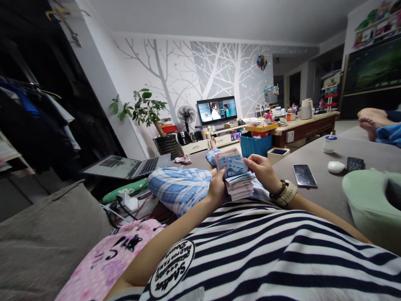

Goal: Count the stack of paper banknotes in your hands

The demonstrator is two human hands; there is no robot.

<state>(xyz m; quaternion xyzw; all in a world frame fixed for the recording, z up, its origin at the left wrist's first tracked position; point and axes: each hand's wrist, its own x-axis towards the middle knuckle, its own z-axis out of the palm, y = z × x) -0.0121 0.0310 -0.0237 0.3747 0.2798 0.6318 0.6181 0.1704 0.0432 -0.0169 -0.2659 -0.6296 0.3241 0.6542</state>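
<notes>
My left hand [218, 186] is closed around a thick, folded stack of printed papers [240, 186], held over my lap. The top sheet [233, 165] is light blue with small darker marks, and pinkish sheets show behind it. Pale layered edges fan out at the stack's lower end. At the blue sheet's right edge, my right hand [260, 168] has thumb and fingers pinched together on it. A pale watch and a dark bracelet are on the right wrist. I cannot make out the print.
A phone [305, 175], a white mouse-like object [336, 167] and a green neck pillow [369, 196] lie on the right. To the left are an open laptop [125, 166], a power strip [129, 202] with cables and a pink cloth [112, 255]. Another person's feet [371, 123] rest at far right.
</notes>
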